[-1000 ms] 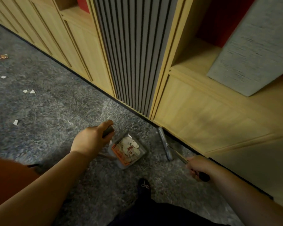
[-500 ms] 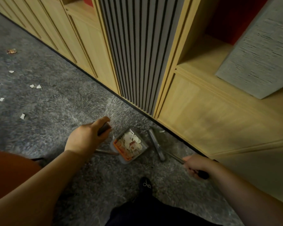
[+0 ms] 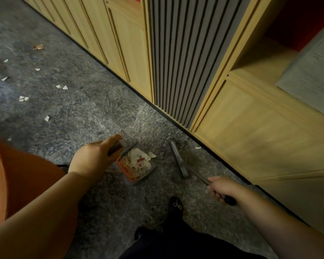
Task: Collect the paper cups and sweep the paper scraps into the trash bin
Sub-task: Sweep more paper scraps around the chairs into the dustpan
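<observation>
My left hand (image 3: 94, 157) grips the dark handle of a grey dustpan (image 3: 150, 173) that rests on the carpet, filled with white paper scraps (image 3: 137, 161) and an orange wrapper. My right hand (image 3: 223, 188) holds the black handle of a small broom; its grey head (image 3: 179, 159) lies on the carpet right of the dustpan. One white scrap (image 3: 198, 147) lies by the cabinet base, just right of the broom head. Several more scraps (image 3: 47, 118) are scattered over the carpet at the left. No trash bin or paper cup is in view.
Wooden cabinets (image 3: 251, 128) with a slatted grey panel (image 3: 181, 62) run diagonally along the right. A crumpled brown wrapper (image 3: 38, 46) lies far left on the grey carpet. My dark shoe (image 3: 176, 204) stands below the dustpan.
The view shifted, bringing more scattered scraps into sight at the left. The broom head slid left toward the dustpan, away from the cabinet base. My left hand keeps the dustpan in place.
</observation>
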Demonstrator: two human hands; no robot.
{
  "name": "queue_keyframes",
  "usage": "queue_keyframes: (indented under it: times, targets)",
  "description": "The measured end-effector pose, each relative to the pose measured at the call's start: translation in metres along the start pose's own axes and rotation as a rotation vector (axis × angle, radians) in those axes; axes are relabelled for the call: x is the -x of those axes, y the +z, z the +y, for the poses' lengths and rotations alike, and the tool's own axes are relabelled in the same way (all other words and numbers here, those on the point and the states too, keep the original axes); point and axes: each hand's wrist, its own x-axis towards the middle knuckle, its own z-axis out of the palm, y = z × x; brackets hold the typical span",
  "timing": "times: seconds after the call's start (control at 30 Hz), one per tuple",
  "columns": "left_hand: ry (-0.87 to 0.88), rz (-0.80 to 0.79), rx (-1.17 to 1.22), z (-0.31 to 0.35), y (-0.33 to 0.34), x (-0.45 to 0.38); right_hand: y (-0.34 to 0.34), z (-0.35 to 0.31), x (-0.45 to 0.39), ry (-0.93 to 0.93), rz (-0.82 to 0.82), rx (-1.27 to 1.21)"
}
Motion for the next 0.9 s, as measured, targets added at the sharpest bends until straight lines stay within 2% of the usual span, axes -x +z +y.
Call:
queue_keyframes:
  times: [0.23,0.47,0.83,0.9]
  targets:
    - [-0.015,-0.021,-0.014,0.004,0.007,-0.012,-0.019,-0.001,0.003,-0.017,0.109,0.106]
    - [0.032,0.068,-0.014,0.016,0.019,-0.033,-0.055,0.001,0.007,-0.002,0.182,0.29]
    - [0.102,0.1,0.014,0.042,0.033,-0.069,-0.081,-0.01,0.018,0.02,0.139,0.383]
    - [0.114,0.105,0.017,0.045,0.036,-0.075,-0.085,-0.009,0.019,0.033,0.136,0.321]
